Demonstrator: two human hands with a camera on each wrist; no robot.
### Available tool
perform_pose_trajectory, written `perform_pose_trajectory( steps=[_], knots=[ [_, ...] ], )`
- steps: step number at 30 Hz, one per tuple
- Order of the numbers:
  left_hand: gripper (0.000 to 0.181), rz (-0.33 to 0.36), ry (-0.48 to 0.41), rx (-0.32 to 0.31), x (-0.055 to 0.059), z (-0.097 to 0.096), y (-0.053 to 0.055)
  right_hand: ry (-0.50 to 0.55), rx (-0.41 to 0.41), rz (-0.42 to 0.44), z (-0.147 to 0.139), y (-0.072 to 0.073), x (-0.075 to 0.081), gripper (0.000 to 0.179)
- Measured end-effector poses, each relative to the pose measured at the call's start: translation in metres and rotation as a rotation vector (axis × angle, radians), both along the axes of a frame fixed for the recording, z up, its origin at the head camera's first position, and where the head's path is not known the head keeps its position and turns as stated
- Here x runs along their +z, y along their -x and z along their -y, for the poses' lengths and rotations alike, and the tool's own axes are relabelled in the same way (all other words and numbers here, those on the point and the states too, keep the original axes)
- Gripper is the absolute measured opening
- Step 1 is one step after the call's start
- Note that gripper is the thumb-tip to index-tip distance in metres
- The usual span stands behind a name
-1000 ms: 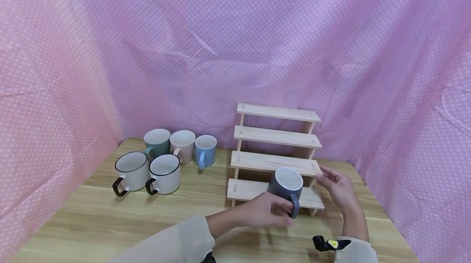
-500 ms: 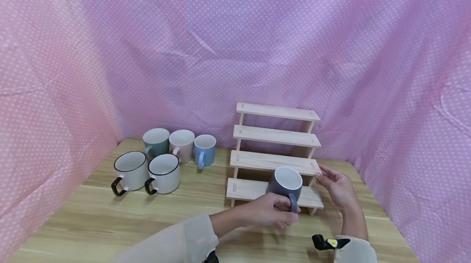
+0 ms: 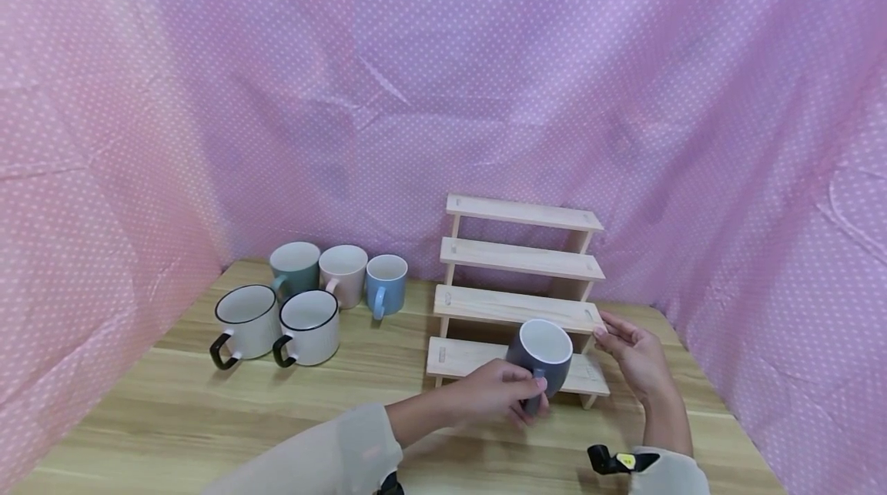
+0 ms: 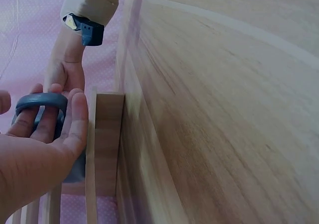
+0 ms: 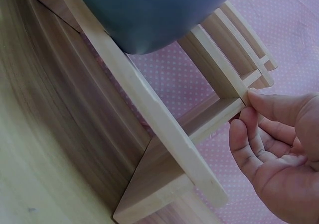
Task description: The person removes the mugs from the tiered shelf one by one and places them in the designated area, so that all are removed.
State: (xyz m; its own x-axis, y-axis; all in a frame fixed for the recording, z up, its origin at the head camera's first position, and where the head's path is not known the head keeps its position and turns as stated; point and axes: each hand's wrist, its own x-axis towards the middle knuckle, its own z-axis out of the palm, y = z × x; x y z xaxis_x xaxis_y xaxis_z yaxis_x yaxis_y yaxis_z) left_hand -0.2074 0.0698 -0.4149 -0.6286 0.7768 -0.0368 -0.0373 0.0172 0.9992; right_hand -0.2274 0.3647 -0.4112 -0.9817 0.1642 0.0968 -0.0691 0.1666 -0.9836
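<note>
My left hand holds a dark grey mug with a white inside at its handle, thumb on top of the handle. In the left wrist view, fingers pass through the loop of the mug's handle. The mug is upright at the lowest step of a pale wooden four-step rack, toward its right end. In the right wrist view the mug's base overlaps that lowest board. My right hand pinches the right end of the second board from below between thumb and fingers.
On the left of the wooden table stand two white mugs with black rims, a green mug, a pale pink mug and a light blue mug. Pink dotted cloth hangs behind and at both sides.
The grey mug has been turned, its handle swinging leftward and toward me, and the left thumb now lies over the handle. The right hand stays on the rack.
</note>
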Motion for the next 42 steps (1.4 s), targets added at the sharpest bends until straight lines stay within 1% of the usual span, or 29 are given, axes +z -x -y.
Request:
perform_pose_trajectory(
  steps=[3, 5, 8, 10, 13, 19, 22, 26, 30, 35, 42],
  knots=[
    [0.043, 0.019, -0.001, 0.052, -0.001, 0.002, 0.0, -0.008, -0.001, 0.002, 0.0, 0.0, 0.0, 0.059],
    [0.044, 0.024, -0.006, 0.098, -0.001, 0.003, 0.0, -0.013, 0.004, 0.003, -0.001, 0.0, 0.0, 0.059],
    [0.041, 0.026, -0.033, 0.163, -0.001, 0.005, 0.0, -0.019, 0.004, 0.005, -0.001, -0.001, 0.001, 0.059],
    [0.039, 0.026, -0.057, 0.196, 0.0, 0.006, 0.0, -0.025, 0.002, 0.006, -0.001, -0.001, 0.002, 0.059],
    [0.038, 0.022, -0.08, 0.224, 0.001, 0.009, 0.0, -0.026, -0.004, 0.002, -0.001, -0.001, 0.002, 0.058],
    [0.036, 0.019, -0.092, 0.246, 0.001, 0.016, 0.001, -0.017, -0.007, -0.001, -0.001, -0.001, 0.001, 0.059],
    [0.037, 0.022, -0.102, 0.251, 0.001, 0.022, 0.002, -0.031, -0.002, 0.001, -0.001, 0.0, 0.0, 0.059],
    [0.037, 0.032, -0.118, 0.246, -0.001, 0.03, 0.005, -0.058, 0.005, 0.007, -0.001, 0.0, 0.001, 0.06],
    [0.035, 0.042, -0.129, 0.237, -0.003, 0.038, 0.009, -0.063, 0.008, 0.005, 0.0, -0.001, 0.003, 0.059],
    [0.032, 0.038, -0.139, 0.228, 0.001, 0.049, 0.011, -0.043, 0.008, 0.005, 0.001, -0.002, 0.004, 0.059],
    [0.034, 0.005, -0.116, 0.237, 0.008, 0.064, 0.012, -0.037, 0.005, 0.004, 0.0, -0.002, 0.002, 0.059]
  ],
)
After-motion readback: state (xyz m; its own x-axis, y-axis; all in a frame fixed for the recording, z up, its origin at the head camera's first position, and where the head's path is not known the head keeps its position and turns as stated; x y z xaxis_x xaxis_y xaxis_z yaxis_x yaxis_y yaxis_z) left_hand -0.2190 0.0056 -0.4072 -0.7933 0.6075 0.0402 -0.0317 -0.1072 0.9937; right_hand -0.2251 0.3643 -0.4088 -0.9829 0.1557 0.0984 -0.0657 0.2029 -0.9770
